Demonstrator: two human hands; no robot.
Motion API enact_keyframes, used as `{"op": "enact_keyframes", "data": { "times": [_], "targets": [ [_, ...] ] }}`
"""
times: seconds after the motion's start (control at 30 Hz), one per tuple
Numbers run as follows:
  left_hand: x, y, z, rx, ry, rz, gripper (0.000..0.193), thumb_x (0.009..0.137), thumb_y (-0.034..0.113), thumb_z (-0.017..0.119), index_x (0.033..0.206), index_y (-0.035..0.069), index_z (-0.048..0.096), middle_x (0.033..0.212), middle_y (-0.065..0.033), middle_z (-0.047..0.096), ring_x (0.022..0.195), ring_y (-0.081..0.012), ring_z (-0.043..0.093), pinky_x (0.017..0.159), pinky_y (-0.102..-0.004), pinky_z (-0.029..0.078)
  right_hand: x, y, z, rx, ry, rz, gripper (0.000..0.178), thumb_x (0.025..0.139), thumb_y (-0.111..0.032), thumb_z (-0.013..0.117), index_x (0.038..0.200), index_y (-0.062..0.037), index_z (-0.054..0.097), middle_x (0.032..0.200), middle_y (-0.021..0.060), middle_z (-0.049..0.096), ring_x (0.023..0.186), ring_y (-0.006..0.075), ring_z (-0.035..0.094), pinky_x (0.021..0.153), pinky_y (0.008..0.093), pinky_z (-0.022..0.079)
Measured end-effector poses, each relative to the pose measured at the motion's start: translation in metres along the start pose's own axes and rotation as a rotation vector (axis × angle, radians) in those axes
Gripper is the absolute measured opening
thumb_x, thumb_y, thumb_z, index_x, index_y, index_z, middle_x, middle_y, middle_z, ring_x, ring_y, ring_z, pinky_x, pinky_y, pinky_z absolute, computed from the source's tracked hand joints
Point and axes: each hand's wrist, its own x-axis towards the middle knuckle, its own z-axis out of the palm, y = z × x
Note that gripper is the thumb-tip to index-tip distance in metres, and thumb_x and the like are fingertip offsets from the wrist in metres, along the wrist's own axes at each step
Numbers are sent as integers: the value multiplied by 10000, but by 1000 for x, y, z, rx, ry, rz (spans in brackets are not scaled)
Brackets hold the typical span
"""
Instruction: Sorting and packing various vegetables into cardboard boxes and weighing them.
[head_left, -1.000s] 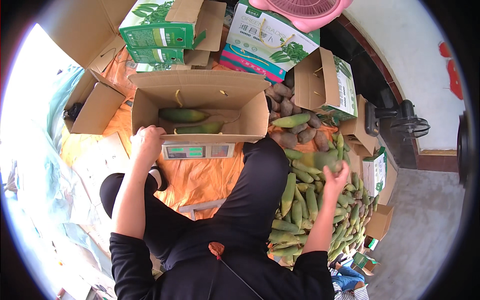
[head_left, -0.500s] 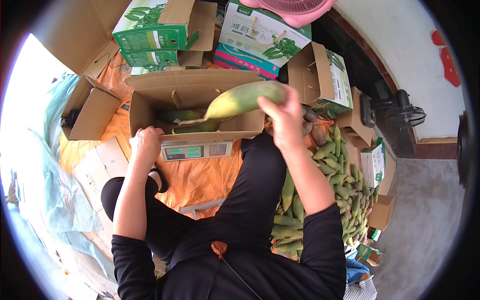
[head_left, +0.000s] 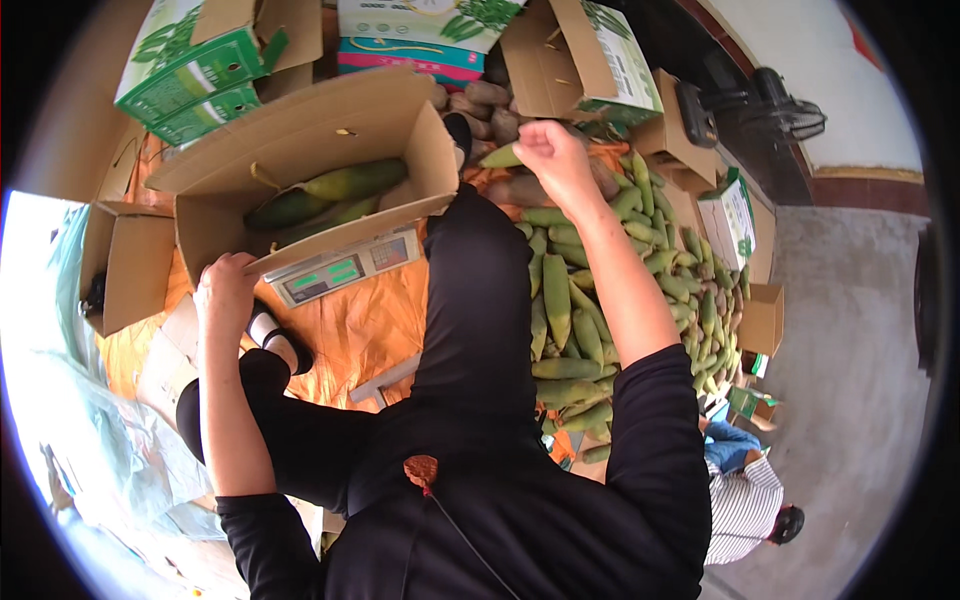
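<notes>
My left hand (head_left: 224, 288) grips the near left corner of an open cardboard box (head_left: 300, 120), its fingers closed over the edge. Inside lie several green radishes (head_left: 355, 181). The box rests on a scale (head_left: 345, 268) with a lit green display, tilted to my view. My right hand (head_left: 556, 165) is raised beyond my knee, over the far end of a heap of green radishes (head_left: 556, 300). Its fingers are bent with a small gap to the thumb, and nothing shows held. The pale tip of a radish (head_left: 500, 157) appears right beside the fingertips.
Printed green-and-white cartons (head_left: 205, 75) stand at the back left, an open carton (head_left: 545, 65) at the back right. Brownish roots (head_left: 487, 95) lie behind the box. A black fan (head_left: 790, 118) stands by the wall. A person in a striped shirt (head_left: 745, 505) is at lower right.
My right hand has let go of the radish it held, which now appears to lie in the box, and has moved over the heap. My view has turned right; the left hand stays on the box.
</notes>
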Motion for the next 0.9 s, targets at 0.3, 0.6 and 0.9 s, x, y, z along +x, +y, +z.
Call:
{"op": "enact_keyframes", "data": {
  "times": [0.3, 0.6, 0.9],
  "targets": [
    [1, 6, -2, -3, -79, 26, 232, 768, 120, 577, 971, 44, 660, 923, -171, 618, 897, -350, 592, 793, -404, 459, -151, 209, -55, -678, -109, 303, 153, 764, -155, 651, 786, -6, 622, 836, 193, 640, 776, 388, 598, 674, 453, 479],
    [-3, -2, -9, 29, -52, -45, 261, 763, 116, 597, 1000, 22, 656, 995, -174, 629, 928, -333, 603, 828, -378, 451, -287, 276, -10, -1200, -1125, 206, 92, 792, -86, 622, 875, -126, 616, 661, 2, 583, 740, 134, 621, 571, 294, 486],
    [0, -5, -3, 24, -53, -59, 288, 761, 124, 609, 1024, 16, 654, 1028, -174, 631, 960, -325, 605, 855, -369, 448, -322, 256, 31, -78, -297, 1392, 128, 798, -154, 634, 896, -79, 599, 718, 70, 638, 566, 154, 636, 478, 295, 478]
  ]
}}
